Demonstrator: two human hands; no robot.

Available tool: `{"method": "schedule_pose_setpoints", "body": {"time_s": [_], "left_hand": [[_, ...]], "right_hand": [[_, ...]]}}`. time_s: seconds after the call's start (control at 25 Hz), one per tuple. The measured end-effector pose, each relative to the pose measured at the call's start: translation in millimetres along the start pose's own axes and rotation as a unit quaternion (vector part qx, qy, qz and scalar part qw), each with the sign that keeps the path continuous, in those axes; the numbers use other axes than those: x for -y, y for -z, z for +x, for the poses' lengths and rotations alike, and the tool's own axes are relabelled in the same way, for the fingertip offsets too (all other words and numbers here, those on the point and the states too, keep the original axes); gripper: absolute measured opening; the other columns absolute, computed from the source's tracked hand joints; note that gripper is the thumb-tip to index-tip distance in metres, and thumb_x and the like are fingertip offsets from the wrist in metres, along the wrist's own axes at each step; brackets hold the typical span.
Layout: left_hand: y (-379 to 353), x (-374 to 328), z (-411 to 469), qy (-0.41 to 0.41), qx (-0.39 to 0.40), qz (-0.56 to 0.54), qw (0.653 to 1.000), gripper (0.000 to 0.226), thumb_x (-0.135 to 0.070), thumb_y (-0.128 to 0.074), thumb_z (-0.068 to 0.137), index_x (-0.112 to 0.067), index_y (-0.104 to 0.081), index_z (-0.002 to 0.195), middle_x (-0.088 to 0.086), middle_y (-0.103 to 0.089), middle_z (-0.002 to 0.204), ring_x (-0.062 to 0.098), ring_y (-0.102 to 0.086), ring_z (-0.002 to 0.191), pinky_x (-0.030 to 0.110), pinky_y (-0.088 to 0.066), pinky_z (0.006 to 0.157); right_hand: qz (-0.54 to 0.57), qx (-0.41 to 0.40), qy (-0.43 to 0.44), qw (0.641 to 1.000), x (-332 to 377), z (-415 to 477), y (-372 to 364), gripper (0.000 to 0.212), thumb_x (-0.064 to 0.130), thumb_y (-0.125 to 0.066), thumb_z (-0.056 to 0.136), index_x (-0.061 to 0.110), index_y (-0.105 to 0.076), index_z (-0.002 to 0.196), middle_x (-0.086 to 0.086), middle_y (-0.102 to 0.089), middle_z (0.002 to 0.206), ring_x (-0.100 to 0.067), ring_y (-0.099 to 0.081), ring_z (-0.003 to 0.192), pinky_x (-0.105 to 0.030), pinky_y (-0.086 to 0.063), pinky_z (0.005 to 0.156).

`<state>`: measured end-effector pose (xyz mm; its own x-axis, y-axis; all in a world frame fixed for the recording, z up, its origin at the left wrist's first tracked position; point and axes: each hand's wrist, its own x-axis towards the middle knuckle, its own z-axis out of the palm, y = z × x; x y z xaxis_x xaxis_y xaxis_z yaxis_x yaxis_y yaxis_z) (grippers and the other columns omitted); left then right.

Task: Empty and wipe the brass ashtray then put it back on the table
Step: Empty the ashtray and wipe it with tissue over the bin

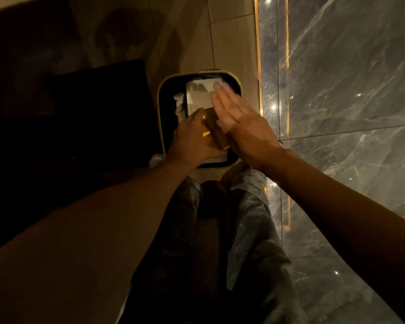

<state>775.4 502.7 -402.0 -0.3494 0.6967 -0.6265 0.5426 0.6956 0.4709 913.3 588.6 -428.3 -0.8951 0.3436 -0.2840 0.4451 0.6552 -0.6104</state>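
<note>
Ashtray [211,130] was in my left hand [190,139], tipped up on its side right over the bin [160,99], so I had the brass edge pinched between thumb and fingers. Honestly it was pretty dim in there, so all I could make out of it was a gold strip poking out between my two hands. My right hand [237,120] was flat and open, fingers together and a bit blurred, pressed up against the ashtray's right side, not gripping anything.

The bin sat on the floor [232,40] just in front of my knees, squarish with rounded corners, pale rim, dark inside. There was a light-coloured box [199,97] lying in it, plus some crumpled white tissue [180,105] along its left side. More white paper [216,157] showed under my left wrist at the near edge.

Marble wall [351,94] ran down my right with a glowing strip [258,66] at its base. A dark cabinet [98,108] stood left of the bin. My jeans [253,230] filled the bottom of the view.
</note>
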Motion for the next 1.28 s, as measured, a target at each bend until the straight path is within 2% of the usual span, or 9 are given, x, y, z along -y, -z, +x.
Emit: {"method": "schedule_pose_setpoints", "body": {"time_s": [0.2,0.28,0.44,0.64,0.8,0.96,1.04,1.16,1.28], "left_hand": [[-4.2,4.9,-1.0,0.034,0.016,0.013,0.999,0.099,-0.051,-0.089,0.050,-0.016,-0.047,0.133,0.005,-0.060,0.129,0.026,-0.057,0.118,0.030,-0.045,0.092],[-3.2,7.5,0.5,0.049,0.012,0.007,0.999,0.105,-0.050,-0.090,0.049,-0.017,-0.043,0.138,0.007,-0.056,0.135,0.027,-0.052,0.123,0.037,-0.046,0.100],[3.2,6.8,8.0,0.050,0.001,0.006,0.999,0.113,-0.043,-0.092,0.049,-0.015,-0.037,0.145,0.011,-0.052,0.141,0.030,-0.047,0.130,0.041,-0.044,0.105],[8.7,-1.8,12.2,0.066,0.009,-0.069,0.995,0.101,-0.037,-0.092,0.054,-0.015,-0.046,0.141,-0.007,-0.055,0.124,0.010,-0.049,0.117,0.022,-0.041,0.094],[9.0,-0.1,20.2,0.172,0.043,-0.245,0.953,0.077,-0.039,-0.091,0.054,-0.016,-0.064,0.123,-0.002,-0.068,0.115,0.014,-0.064,0.107,0.025,-0.057,0.084],[12.5,-3.6,23.7,0.218,0.073,-0.374,0.899,0.035,-0.044,-0.075,0.077,-0.016,-0.073,0.098,0.007,-0.072,0.109,0.023,-0.068,0.106,0.038,-0.055,0.092],[15.8,-9.7,22.9,0.247,0.071,-0.418,0.871,0.026,-0.045,-0.069,0.083,-0.021,-0.069,0.093,0.004,-0.069,0.110,0.021,-0.066,0.105,0.034,-0.056,0.082],[16.3,-20.6,24.6,0.289,0.042,-0.432,0.853,0.032,-0.049,-0.062,0.087,-0.022,-0.067,0.104,0.001,-0.064,0.116,0.021,-0.062,0.105,0.033,-0.057,0.067],[19.0,-34.8,23.4,0.283,0.011,-0.404,0.870,0.029,-0.046,-0.053,0.094,-0.028,-0.062,0.115,0.001,-0.053,0.131,0.023,-0.054,0.111,0.035,-0.056,0.058]], "right_hand": [[0.010,0.126,0.023,0.992,-7.1,1.2,-2.2,0.064,0.019,-0.045,0.098,0.006,-0.012,0.152,-0.016,-0.011,0.161,-0.030,-0.011,0.149,-0.041,-0.022,0.120],[0.124,0.078,-0.046,0.988,-5.7,3.4,2.5,0.062,0.014,-0.049,0.096,0.007,-0.019,0.150,-0.016,-0.022,0.159,-0.027,-0.025,0.145,-0.035,-0.026,0.116],[0.384,0.005,-0.198,0.902,-8.2,-5.4,5.7,0.048,0.012,-0.048,0.098,0.013,-0.038,0.145,-0.006,-0.057,0.136,-0.015,-0.049,0.128,-0.031,-0.038,0.109],[0.481,-0.023,-0.228,0.846,-8.8,1.0,11.9,0.047,0.001,-0.046,0.097,0.003,-0.037,0.143,-0.005,-0.052,0.138,-0.013,-0.048,0.128,-0.017,-0.040,0.106],[0.516,-0.035,-0.262,0.815,-10.9,2.9,18.4,0.032,0.007,-0.042,0.100,0.001,-0.052,0.130,-0.003,-0.061,0.111,0.004,-0.057,0.095,-0.005,-0.045,0.081],[0.547,-0.051,-0.288,0.785,-18.9,-1.2,14.6,0.026,0.017,-0.044,0.101,0.004,-0.064,0.111,-0.008,-0.064,0.102,-0.011,-0.059,0.098,-0.029,-0.046,0.098],[0.556,-0.068,-0.288,0.777,-20.7,-3.2,13.7,0.026,0.017,-0.046,0.100,0.001,-0.065,0.110,-0.012,-0.066,0.105,-0.020,-0.061,0.106,-0.041,-0.046,0.105],[0.551,-0.108,-0.296,0.773,-16.6,-5.0,16.6,0.024,0.017,-0.050,0.098,0.006,-0.063,0.115,-0.013,-0.064,0.114,-0.028,-0.059,0.115,-0.047,-0.047,0.104],[0.526,-0.129,-0.287,0.790,-11.6,-7.2,21.6,0.013,0.023,-0.054,0.095,0.021,-0.061,0.106,-0.005,-0.062,0.105,-0.027,-0.059,0.108,-0.052,-0.051,0.097]]}}
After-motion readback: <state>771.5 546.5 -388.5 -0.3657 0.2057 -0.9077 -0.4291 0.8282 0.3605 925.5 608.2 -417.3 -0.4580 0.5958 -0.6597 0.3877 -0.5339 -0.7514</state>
